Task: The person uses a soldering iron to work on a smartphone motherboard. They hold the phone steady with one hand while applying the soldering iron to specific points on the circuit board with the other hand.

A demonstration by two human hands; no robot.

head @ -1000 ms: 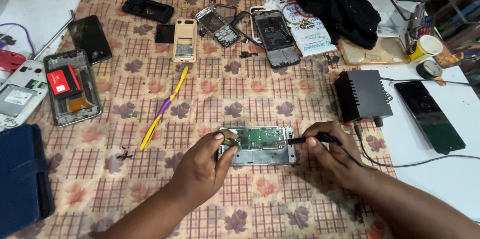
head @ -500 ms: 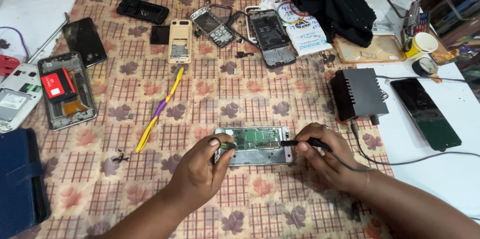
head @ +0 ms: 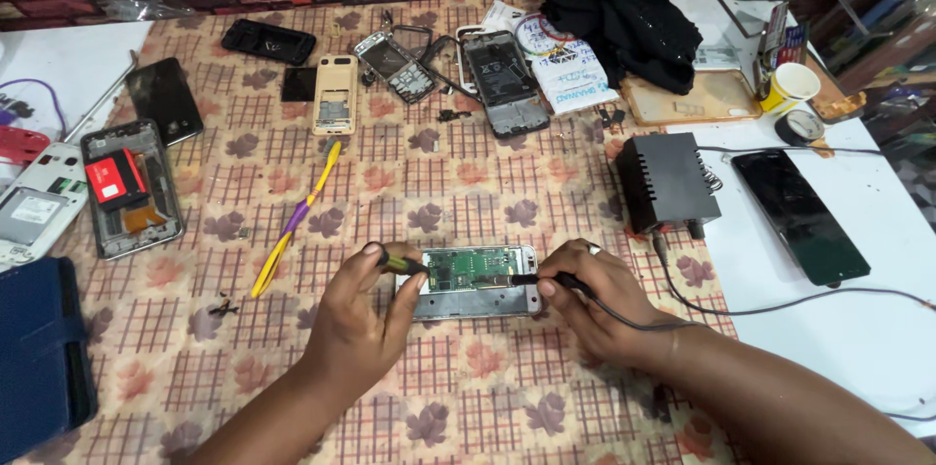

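Observation:
An opened phone [head: 476, 282] lies flat on the checked cloth, its green circuit board facing up in a silver frame. My left hand [head: 363, 317] pinches a small tool with a green and black grip, its end at the board's left edge. My right hand [head: 595, 297] holds a black corded soldering iron [head: 546, 281], the tip resting on the board's right side. The iron's cord runs right to a black power box [head: 666, 182].
A yellow and purple tool [head: 292, 221] lies left of the phone. Several dismantled phones and frames [head: 502, 83] sit at the back, another frame with a red battery [head: 129, 187] at the left. A dark phone [head: 799, 216], paper cup [head: 790, 85] and black cloth [head: 614, 7] are at the right.
The view has shifted slightly. Both hands stay on the opened phone with the tools at the board; no clear movement of the objects.

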